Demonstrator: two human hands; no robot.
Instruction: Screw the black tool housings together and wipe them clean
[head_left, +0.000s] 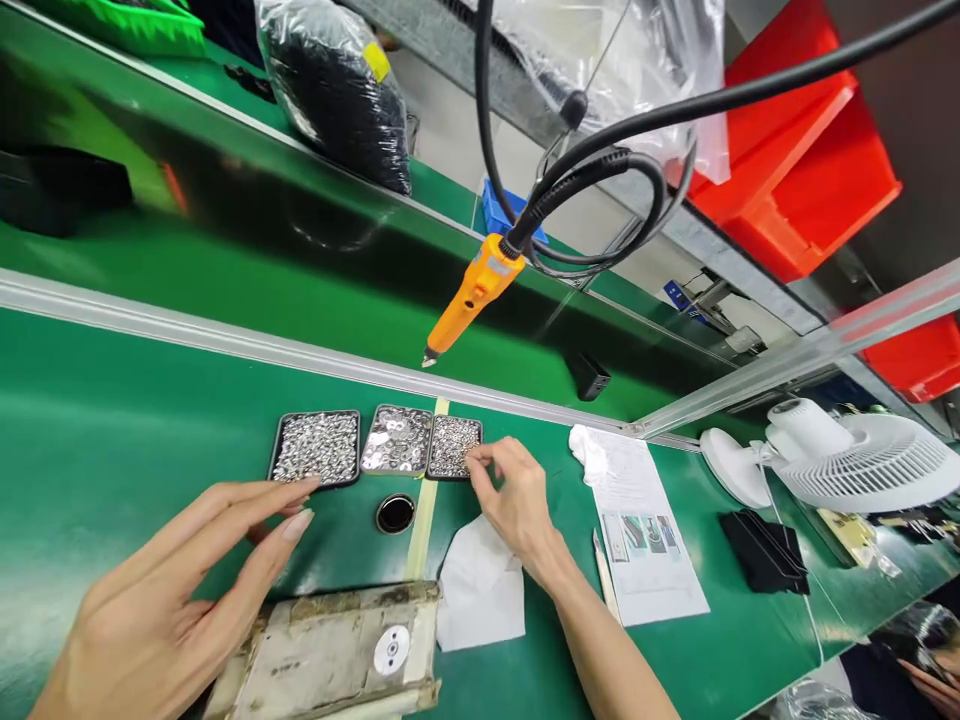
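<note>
The right hand (517,495) is reaching to the far side of the green counter (112,440), its thumb and forefinger pressing together at the near right corner of the smallest tray (453,446), which is holding fine silvery hardware. Whether the grip is already pinching a piece is too small to tell. That tray is lying just left of and slightly beyond the fingertips, touching them or nearly so, and the right hand is much the nearer of the two.

The left hand (176,590) is hovering nearer the camera, fingers spread and straight, holding nothing; its fingertips are pointing toward the near edge of the large tray (316,447) and sitting just above the worn block (330,655) with a white disc (391,650) set into it.

Three trays are standing in a row, running left to right: the large one, a middle tray (395,440) of washers, and the smallest one. One dark ring (395,513) is lying just near of the middle tray. One white cloth (480,590) is lying under the right wrist, and one printed sheet (645,525) is lying to its right, its long axis running near to far, with one thin stick beside it.

One orange screwdriver (469,298) is hanging on a black cable above the trays, tip slanting down and left. One white fan (840,465) is standing at the far right.
</note>
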